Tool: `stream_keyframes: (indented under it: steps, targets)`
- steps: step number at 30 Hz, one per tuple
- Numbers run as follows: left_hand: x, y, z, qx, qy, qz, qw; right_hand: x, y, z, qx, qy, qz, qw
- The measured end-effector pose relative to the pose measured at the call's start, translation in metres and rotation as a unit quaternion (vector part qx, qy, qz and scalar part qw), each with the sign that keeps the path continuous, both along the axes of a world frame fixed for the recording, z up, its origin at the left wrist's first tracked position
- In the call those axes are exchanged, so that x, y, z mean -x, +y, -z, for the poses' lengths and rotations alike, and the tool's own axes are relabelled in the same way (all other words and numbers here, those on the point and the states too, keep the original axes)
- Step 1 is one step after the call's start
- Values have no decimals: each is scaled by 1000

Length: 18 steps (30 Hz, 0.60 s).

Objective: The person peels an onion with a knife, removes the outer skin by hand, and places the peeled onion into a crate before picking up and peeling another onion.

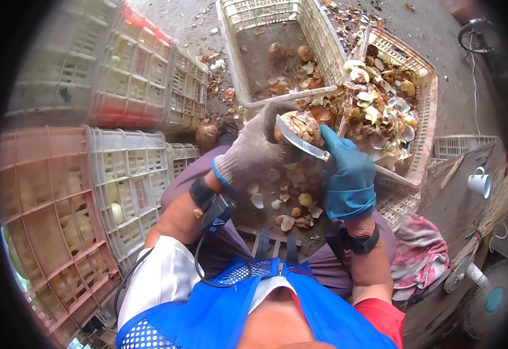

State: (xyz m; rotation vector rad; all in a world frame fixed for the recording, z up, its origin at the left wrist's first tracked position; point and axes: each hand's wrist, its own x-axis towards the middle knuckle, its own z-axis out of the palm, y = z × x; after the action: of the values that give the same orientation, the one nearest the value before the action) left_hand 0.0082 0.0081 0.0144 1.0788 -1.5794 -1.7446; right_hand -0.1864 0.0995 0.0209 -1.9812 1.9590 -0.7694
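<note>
My left hand (257, 148), in a grey-beige knit glove, is closed around a brown-skinned onion (299, 126) from its left side. A blue rubber glove covers my right hand (347, 168), whose fingers are wrapped round the handle end of a knife. The knife's curved blade (294, 139) lies across the near face of the onion, its tip toward the upper left. The handle is hidden in the glove. Just beyond the onion is another brown onion (324, 114). Peels and small onion pieces (305, 199) lie on the ground below my hands.
Ahead stands a crate (319, 43) with a few onions and peels. A crate (433, 110) heaped with peels is at the right. Stacked crates (100, 136) line the left. At the right are a white mug (479, 183), a red-and-white cloth (419, 253) and a fan (494, 299).
</note>
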Motion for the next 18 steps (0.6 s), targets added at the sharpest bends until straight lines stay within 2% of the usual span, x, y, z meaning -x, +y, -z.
stream_keyframes:
  steps: [4,7,12,15,18]
  targets:
    - [3,4,-1,-18,-2,-3,1000,-5,2,-1,16,4,6,1000]
    - [3,7,-4,62,-62,5,996,-7,4,1,24,14,7,1000]
    - [5,13,-7,22,-33,-20,999,-7,10,2,37,57,15,998]
    - [5,12,-4,63,-67,-19,996,0,11,-7,-26,4,26,999]
    - [6,11,2,80,-47,-13,996,7,13,5,4,4,11,1000]
